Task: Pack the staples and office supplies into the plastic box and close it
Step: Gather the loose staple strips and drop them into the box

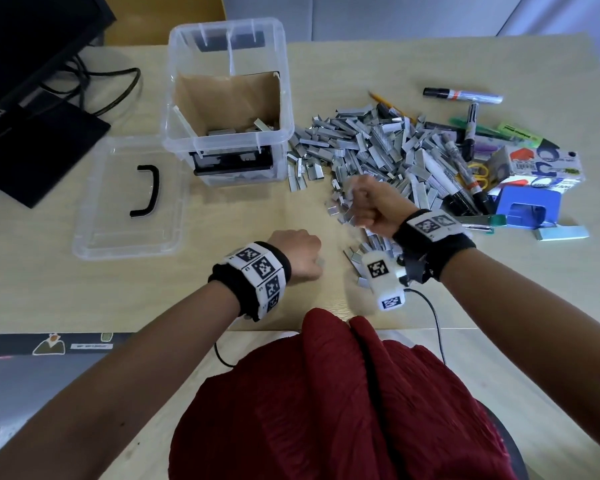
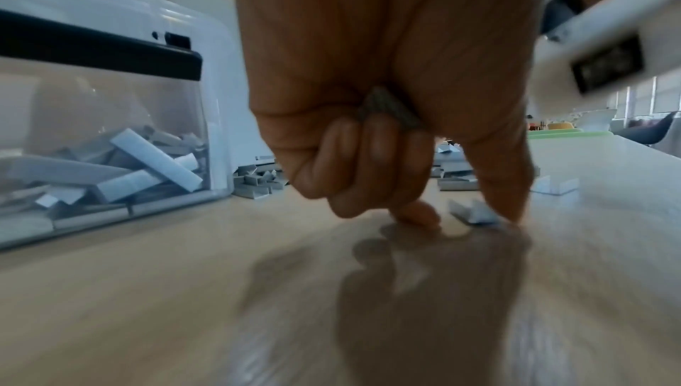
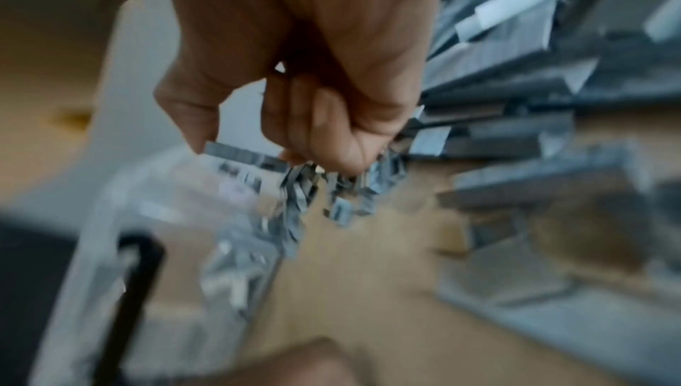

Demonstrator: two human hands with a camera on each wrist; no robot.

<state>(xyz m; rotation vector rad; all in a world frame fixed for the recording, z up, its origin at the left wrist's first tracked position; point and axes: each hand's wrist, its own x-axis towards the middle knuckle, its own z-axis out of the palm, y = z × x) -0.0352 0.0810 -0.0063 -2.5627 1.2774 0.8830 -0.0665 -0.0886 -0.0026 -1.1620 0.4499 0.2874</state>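
The clear plastic box [image 1: 174, 109] stands open at the table's back left, with a cardboard liner and some staple strips inside. Its lid [image 1: 94, 216] lies flat to its left, black handle up. A big heap of staple strips [image 1: 371, 143] spreads to the right of the box. My right hand [image 1: 355, 206] hovers over the heap's near edge as a fist, gripping a bunch of staples [image 3: 309, 188] that stick out below the fingers. My left hand [image 1: 312, 268] rests low on the table nearer me, fingers curled round staples [image 2: 387, 109] in the palm. Its thumb and forefinger touch a small loose staple piece [image 2: 475, 214].
Markers [image 1: 463, 97], a pencil, highlighters, yellow scissors [image 1: 478, 174], a printed carton [image 1: 548, 161] and a blue hole punch [image 1: 527, 206] lie right of the heap. A black monitor [image 1: 21, 98] and cables stand at the far left. Loose staples [image 1: 378, 247] lie below my right wrist.
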